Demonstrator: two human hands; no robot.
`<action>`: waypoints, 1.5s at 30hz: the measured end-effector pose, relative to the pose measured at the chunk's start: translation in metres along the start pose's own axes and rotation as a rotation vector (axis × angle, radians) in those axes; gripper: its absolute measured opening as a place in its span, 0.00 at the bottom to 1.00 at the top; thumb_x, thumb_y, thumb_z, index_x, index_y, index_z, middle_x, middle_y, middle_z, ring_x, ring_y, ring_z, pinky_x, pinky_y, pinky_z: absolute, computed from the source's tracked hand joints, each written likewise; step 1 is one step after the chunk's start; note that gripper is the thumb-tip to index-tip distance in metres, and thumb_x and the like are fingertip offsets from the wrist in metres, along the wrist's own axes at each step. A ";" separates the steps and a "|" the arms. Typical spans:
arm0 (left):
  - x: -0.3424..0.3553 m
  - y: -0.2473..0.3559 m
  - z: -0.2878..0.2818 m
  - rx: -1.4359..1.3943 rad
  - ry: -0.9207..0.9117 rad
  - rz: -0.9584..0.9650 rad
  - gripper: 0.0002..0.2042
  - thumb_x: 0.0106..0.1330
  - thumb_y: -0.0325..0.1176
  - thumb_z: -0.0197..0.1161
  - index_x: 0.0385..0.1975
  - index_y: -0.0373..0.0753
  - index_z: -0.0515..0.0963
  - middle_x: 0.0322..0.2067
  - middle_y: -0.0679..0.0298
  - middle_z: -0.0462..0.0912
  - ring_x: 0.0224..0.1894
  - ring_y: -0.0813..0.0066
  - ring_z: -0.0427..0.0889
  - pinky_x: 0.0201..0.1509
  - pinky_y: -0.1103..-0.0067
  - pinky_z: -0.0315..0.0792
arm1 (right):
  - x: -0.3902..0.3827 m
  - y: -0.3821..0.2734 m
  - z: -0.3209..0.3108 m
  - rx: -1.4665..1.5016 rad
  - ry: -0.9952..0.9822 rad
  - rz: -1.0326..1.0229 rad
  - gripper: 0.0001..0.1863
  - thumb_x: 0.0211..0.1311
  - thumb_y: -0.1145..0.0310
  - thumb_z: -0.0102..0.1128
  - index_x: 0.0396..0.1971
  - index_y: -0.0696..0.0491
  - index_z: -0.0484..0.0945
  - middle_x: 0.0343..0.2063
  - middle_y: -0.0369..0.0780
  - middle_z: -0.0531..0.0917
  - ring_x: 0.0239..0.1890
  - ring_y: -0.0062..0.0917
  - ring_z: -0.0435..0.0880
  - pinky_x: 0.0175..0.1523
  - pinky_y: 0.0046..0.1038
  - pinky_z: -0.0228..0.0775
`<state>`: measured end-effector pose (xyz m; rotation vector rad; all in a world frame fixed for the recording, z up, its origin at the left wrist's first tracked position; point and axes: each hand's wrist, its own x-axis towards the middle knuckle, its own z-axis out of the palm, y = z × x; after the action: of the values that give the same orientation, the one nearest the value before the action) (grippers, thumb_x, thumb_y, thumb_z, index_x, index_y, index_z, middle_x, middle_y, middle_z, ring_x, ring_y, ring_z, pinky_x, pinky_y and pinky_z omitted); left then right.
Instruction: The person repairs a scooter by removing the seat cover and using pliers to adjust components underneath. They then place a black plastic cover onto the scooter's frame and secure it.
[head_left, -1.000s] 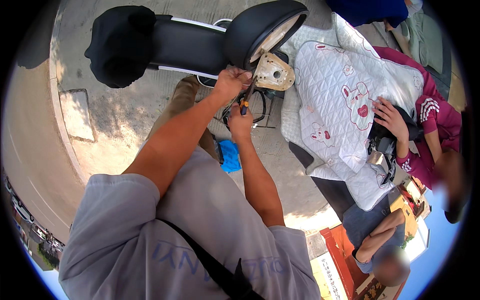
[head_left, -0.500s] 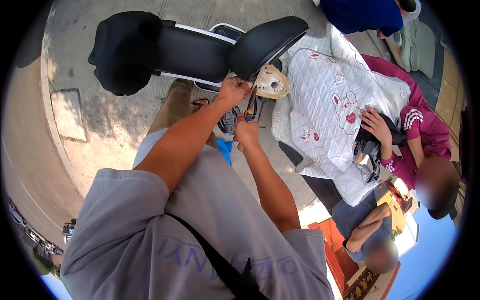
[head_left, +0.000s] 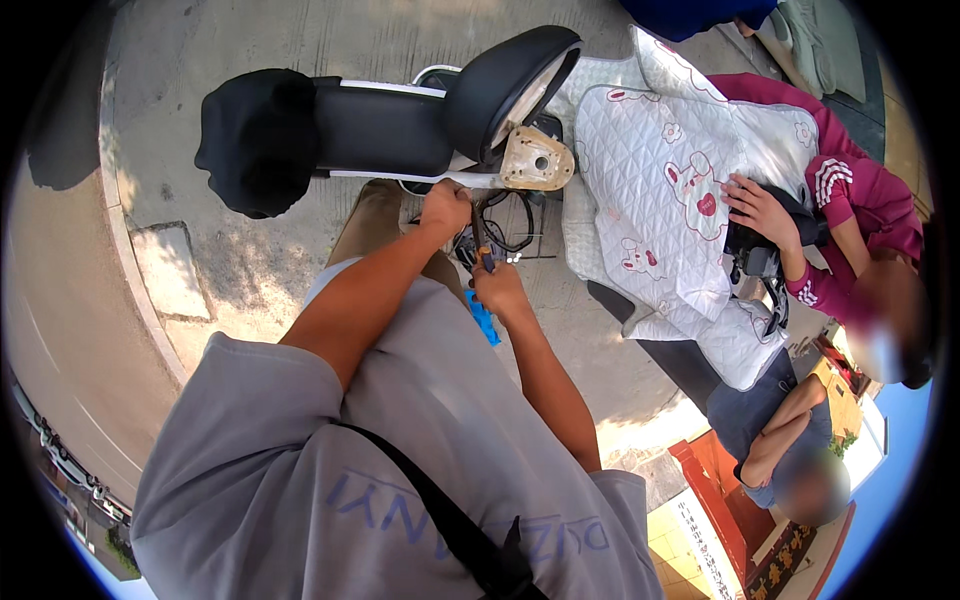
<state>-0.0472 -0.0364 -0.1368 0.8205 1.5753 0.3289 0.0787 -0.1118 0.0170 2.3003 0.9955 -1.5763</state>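
Orange-handled tool [head_left: 479, 237]: grip partly hidden by right fingers [head_left: 487, 277], tip beside left fingers [head_left: 459, 193] indistinct. Upper right of fingers: blue garment [head_left: 690, 15] cut off.

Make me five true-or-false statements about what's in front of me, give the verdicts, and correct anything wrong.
1. The right hand holds a tool with an orange part. True.
2. The left hand rests on the quilted cover. False: it is near the tool's far end.
3. The quilted cover is plain black. False: it is white with rabbit figures.
4. A cream piece with a round hole shows to the right of the left hand. True.
5. A nearby person's maroon sleeve has white stripes. True.
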 end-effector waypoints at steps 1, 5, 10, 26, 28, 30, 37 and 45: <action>-0.032 0.038 -0.017 0.229 0.044 0.121 0.12 0.72 0.35 0.60 0.44 0.32 0.81 0.40 0.37 0.86 0.47 0.35 0.85 0.53 0.56 0.79 | -0.014 -0.004 0.003 -0.069 0.063 -0.006 0.18 0.72 0.58 0.59 0.39 0.62 0.83 0.36 0.55 0.87 0.40 0.46 0.89 0.46 0.41 0.78; -0.038 0.025 -0.034 0.060 0.159 0.137 0.11 0.74 0.35 0.59 0.43 0.32 0.77 0.36 0.42 0.87 0.40 0.41 0.89 0.47 0.59 0.81 | -0.015 0.015 0.011 0.422 -0.247 0.012 0.16 0.72 0.62 0.60 0.40 0.62 0.82 0.33 0.47 0.87 0.37 0.34 0.88 0.43 0.34 0.77; -0.104 0.067 -0.118 -0.099 0.099 0.186 0.08 0.80 0.32 0.57 0.42 0.34 0.74 0.30 0.64 0.82 0.27 0.80 0.84 0.29 0.78 0.78 | -0.015 0.047 0.023 0.309 -0.066 -0.261 0.14 0.73 0.64 0.58 0.37 0.61 0.84 0.29 0.41 0.87 0.32 0.26 0.87 0.40 0.32 0.76; -0.223 -0.021 -0.543 -0.283 1.117 0.244 0.17 0.75 0.21 0.59 0.62 0.31 0.77 0.43 0.60 0.85 0.42 0.74 0.86 0.50 0.81 0.83 | 0.019 0.107 -0.001 0.639 0.056 -0.163 0.13 0.71 0.64 0.59 0.32 0.59 0.81 0.23 0.37 0.84 0.26 0.22 0.82 0.35 0.30 0.72; -0.194 0.063 -0.513 -0.363 0.876 0.308 0.17 0.74 0.24 0.63 0.61 0.30 0.77 0.43 0.62 0.84 0.42 0.73 0.86 0.49 0.78 0.83 | 0.016 0.101 -0.005 0.708 0.042 -0.073 0.11 0.73 0.65 0.59 0.35 0.58 0.82 0.23 0.37 0.84 0.25 0.18 0.81 0.30 0.26 0.71; -0.170 0.144 -0.483 -0.182 0.535 0.266 0.18 0.73 0.25 0.66 0.61 0.27 0.77 0.42 0.62 0.85 0.41 0.72 0.86 0.47 0.77 0.82 | 0.015 0.095 -0.009 0.678 0.022 0.030 0.10 0.75 0.68 0.57 0.39 0.60 0.82 0.29 0.39 0.87 0.30 0.25 0.88 0.37 0.31 0.80; -0.093 0.275 -0.647 -0.536 0.860 0.357 0.37 0.75 0.43 0.67 0.78 0.35 0.60 0.77 0.49 0.58 0.77 0.43 0.59 0.72 0.56 0.71 | 0.004 0.060 -0.024 0.723 0.051 -0.111 0.14 0.73 0.64 0.59 0.35 0.61 0.84 0.26 0.38 0.87 0.24 0.19 0.81 0.32 0.27 0.72; 0.036 0.358 -0.191 0.415 0.024 0.397 0.55 0.60 0.70 0.71 0.73 0.27 0.65 0.67 0.45 0.76 0.71 0.51 0.75 0.72 0.63 0.70 | 0.024 -0.037 -0.074 0.935 -0.176 -0.005 0.11 0.76 0.69 0.56 0.45 0.62 0.80 0.37 0.42 0.87 0.35 0.26 0.87 0.40 0.31 0.82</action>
<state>-0.1165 0.2874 0.1014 1.4641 1.5184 0.2977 0.1168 -0.0371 0.0350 2.5521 0.1996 -2.5713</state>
